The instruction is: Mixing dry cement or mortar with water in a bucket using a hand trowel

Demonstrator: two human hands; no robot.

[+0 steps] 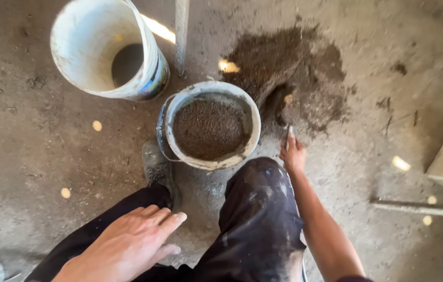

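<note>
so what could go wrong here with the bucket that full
1. The grey bucket is filled nearly to its rim with dark sandy mix, so more from the pile may spill onto the floor.
2. The right hand works a tool at the pile's edge, close to the bucket; a wide swing could knock it.
3. The shoe presses against the bucket, so shifting the foot might tip it.

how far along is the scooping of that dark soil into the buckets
Done: the grey round bucket is nearly full of dark grainy soil. In hand: the right hand holds a small tool at the dark soil pile; the left hand rests on the leg. Left: much pile; the white plastic bucket looks almost empty.
</note>
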